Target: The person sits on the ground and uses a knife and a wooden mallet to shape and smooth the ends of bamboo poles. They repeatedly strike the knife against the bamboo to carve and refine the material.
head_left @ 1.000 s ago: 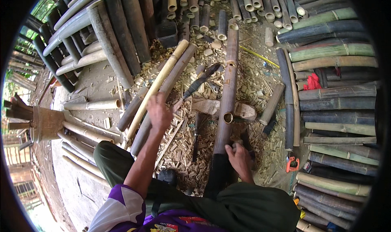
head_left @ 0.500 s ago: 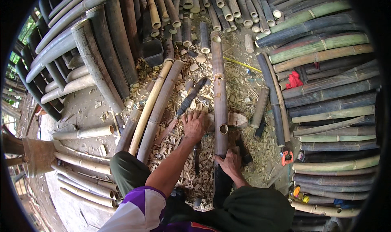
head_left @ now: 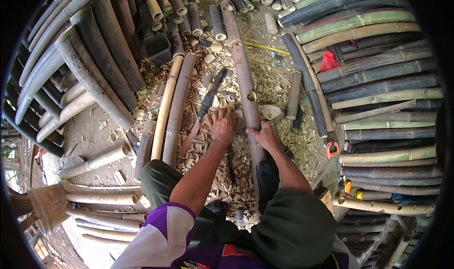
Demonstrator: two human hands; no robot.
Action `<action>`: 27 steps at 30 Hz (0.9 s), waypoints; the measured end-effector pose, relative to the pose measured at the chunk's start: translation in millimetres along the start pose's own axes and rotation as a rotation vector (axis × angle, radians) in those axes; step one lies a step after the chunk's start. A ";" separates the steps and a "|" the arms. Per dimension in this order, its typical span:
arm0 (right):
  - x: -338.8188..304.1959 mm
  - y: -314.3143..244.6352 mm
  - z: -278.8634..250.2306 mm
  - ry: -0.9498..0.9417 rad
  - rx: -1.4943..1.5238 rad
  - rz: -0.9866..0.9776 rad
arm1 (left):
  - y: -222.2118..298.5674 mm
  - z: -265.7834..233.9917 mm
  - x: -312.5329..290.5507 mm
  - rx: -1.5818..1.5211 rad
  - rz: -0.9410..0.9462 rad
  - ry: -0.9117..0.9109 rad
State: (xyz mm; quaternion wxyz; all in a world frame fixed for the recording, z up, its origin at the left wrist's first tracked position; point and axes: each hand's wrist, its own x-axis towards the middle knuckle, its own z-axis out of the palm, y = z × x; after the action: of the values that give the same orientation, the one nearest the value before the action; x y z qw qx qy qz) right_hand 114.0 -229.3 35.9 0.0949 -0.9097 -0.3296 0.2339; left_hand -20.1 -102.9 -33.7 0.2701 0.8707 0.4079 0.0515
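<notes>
A long grey-brown bamboo pole (head_left: 242, 70) with holes cut in it lies lengthwise before me, across a wooden block (head_left: 269, 113). My right hand (head_left: 266, 136) is closed round the pole just on my side of the nearest hole, thumb on its left side. To the left of the pole, my left hand (head_left: 221, 126) lies palm down by the block's left end, fingers apart, with nothing visible in it. Just beyond those fingers, a long tool with a black-wrapped handle (head_left: 211, 93) rests on the wood chips (head_left: 222, 169). The pole's near end passes between my legs.
Two bamboo poles (head_left: 179, 108) lie to the left. Stacked bamboo (head_left: 378, 96) fills the right side, and cut lengths (head_left: 217, 23) lie at the far end. A black container (head_left: 157, 49), a yellow tape measure (head_left: 267, 48) and an orange-handled tool (head_left: 332, 149) sit around the chips.
The pole has slid away from me over the block, and my right hand has moved forward with it. My left hand stays near the block. The whole view has shifted.
</notes>
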 end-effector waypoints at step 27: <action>57.4 76.2 -6.6 -0.262 0.442 -0.059 | 38.2 20.8 -108.4 -0.259 -0.636 0.098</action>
State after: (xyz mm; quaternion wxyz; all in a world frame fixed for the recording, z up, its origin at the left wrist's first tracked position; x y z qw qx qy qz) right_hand 198.2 -250.8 -4.1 0.2548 -0.8189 -0.3063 0.4131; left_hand -59.3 -211.7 -17.6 0.3610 0.6549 0.6614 0.0580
